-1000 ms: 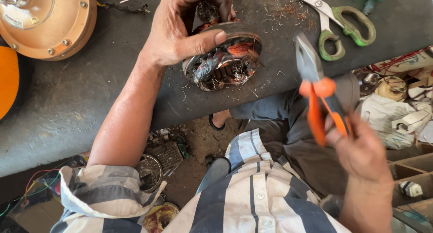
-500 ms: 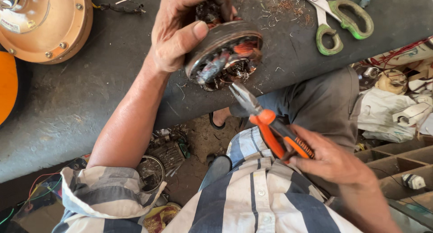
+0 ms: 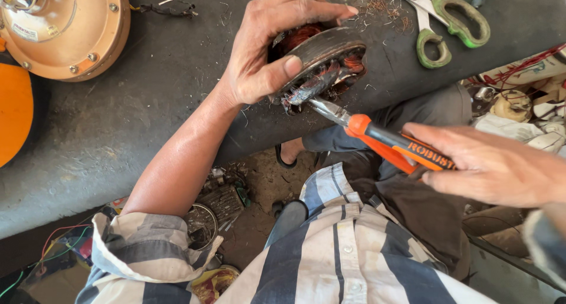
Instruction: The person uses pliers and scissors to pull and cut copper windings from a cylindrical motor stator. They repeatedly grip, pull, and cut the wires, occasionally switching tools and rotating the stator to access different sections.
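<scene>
Since the frame half a second ago, our right hand [image 3: 489,162] has brought the orange-handled pliers [image 3: 383,138] up from lap level, so that the metal nose now reaches the lower edge of the motor stator [image 3: 321,65]; a second ago the pliers were held apart, nose pointing up, well clear of it. Head view, the only view: our left hand [image 3: 268,48] is clenched round the stator, thumb pressed on its near rim and fingers curled over the far side, holding it tilted on edge against the dark workbench [image 3: 118,121], close to the bench's near edge. Copper-coloured windings show inside the rusty ring, with shiny torn material at its lower side where the pliers' tip touches. We cannot tell whether the nose has gripped anything there. Our right hand is closed round the pliers' handles, fingers wrapped over the top handle, to the right of and below the stator, above our lap. Green-handled scissors [image 3: 448,27] lie on the bench just beyond and to the right of the stator, not touching it. Small reddish wire scraps are scattered between them. At the far left of the bench sits a round tan motor housing [image 3: 71,30], well apart from both hands, with a black wire piece [image 3: 168,9] beside it.
</scene>
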`<state>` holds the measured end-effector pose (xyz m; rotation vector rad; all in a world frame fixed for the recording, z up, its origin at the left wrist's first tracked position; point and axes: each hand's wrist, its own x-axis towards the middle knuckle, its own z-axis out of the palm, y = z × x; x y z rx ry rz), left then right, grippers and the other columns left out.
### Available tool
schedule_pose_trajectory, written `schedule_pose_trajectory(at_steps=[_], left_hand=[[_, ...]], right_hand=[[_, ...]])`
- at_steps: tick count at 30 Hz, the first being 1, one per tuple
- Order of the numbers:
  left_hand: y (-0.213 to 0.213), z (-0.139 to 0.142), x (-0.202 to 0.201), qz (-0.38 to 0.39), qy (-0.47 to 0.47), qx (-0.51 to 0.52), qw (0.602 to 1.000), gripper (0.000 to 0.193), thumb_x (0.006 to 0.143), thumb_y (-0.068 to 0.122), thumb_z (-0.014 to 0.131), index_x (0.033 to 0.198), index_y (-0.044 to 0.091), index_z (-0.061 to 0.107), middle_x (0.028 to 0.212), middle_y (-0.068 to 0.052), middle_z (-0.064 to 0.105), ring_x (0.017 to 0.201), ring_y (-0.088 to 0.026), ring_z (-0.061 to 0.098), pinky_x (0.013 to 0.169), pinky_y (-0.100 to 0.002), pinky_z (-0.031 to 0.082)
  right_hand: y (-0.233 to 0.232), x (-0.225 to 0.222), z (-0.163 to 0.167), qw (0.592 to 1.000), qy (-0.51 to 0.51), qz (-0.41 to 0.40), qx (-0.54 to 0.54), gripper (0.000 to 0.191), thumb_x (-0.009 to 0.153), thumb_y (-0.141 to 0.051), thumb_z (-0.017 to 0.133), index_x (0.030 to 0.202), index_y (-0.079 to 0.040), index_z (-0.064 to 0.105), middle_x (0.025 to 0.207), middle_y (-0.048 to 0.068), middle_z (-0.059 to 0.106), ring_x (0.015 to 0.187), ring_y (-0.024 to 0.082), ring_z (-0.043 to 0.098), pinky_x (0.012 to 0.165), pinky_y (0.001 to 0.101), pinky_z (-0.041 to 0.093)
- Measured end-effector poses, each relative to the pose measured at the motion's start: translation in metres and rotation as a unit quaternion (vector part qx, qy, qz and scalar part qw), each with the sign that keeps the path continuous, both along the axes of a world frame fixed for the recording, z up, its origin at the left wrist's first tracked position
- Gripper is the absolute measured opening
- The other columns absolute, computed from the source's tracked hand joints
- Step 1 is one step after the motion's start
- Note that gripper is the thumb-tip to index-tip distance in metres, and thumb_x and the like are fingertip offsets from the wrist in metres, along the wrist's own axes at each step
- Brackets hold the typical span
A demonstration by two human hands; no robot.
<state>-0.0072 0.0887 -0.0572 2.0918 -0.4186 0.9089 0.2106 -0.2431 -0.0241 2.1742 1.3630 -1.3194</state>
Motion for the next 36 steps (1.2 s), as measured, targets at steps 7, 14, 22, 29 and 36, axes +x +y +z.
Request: schedule_pose_trajectory(at_steps=[7, 14, 22, 29, 36], left_hand=[[-0.001, -0.001, 0.0, 0.012, -0.006, 0.022, 1.0, 0.068, 0.098, 0.059, 0.048, 0.136, 0.006, 0.067, 0.111, -0.01, 0.07, 0.104, -0.025, 0.063, 0.096, -0.037, 0.046], [0.0, -0.005, 0.004, 0.013, -0.019, 0.033, 0.999, 0.065, 0.096, 0.054, 0.051, 0.137, 0.007, 0.067, 0.111, -0.01, 0.069, 0.103, -0.026, 0.063, 0.096, -0.038, 0.046], [-0.001, -0.001, 0.002, 0.02, -0.017, 0.044, 0.999, 0.058, 0.094, 0.044, 0.056, 0.138, 0.007, 0.065, 0.111, -0.009, 0.07, 0.103, -0.025, 0.063, 0.097, -0.038, 0.045], [-0.008, 0.003, -0.001, 0.046, -0.003, 0.04, 0.998, 0.055, 0.096, 0.042, 0.057, 0.139, 0.008, 0.064, 0.11, -0.008, 0.071, 0.103, -0.024, 0.064, 0.099, -0.038, 0.046], [-0.007, 0.003, -0.004, 0.042, 0.005, 0.038, 0.998, 0.056, 0.096, 0.042, 0.056, 0.141, 0.009, 0.062, 0.112, -0.009, 0.071, 0.107, -0.025, 0.066, 0.101, -0.036, 0.046]], right_hand=[[0.036, 0.002, 0.026, 0.978, 0.004, 0.145, 0.149, 0.094, 0.078, -0.041, 0.07, 0.155, -0.002, 0.035, 0.13, 0.021, 0.062, 0.114, 0.03, 0.065, 0.091, 0.043, 0.05], [0.083, -0.026, 0.073, 0.965, -0.126, 0.191, -0.127, 0.05, 0.083, -0.028, 0.064, 0.131, -0.021, 0.05, 0.11, 0.002, 0.053, 0.103, 0.016, 0.066, 0.091, 0.0397, 0.054], [0.093, -0.061, 0.091, 0.957, -0.19, 0.215, -0.049, 0.08, 0.072, -0.028, 0.071, 0.145, -0.027, 0.039, 0.114, -0.002, 0.057, 0.112, 0.02, 0.066, 0.098, 0.0428, 0.053], [0.103, -0.076, 0.103, 0.926, -0.224, 0.272, -0.138, 0.06, 0.081, -0.025, 0.067, 0.136, -0.022, 0.042, 0.114, 0.001, 0.059, 0.105, 0.019, 0.069, 0.092, 0.0386, 0.056], [0.124, -0.063, 0.108, 0.93, -0.188, 0.282, -0.145, 0.05, 0.08, -0.03, 0.066, 0.126, -0.024, 0.048, 0.102, 0.0, 0.066, 0.107, 0.021, 0.07, 0.093, 0.0439, 0.053]])
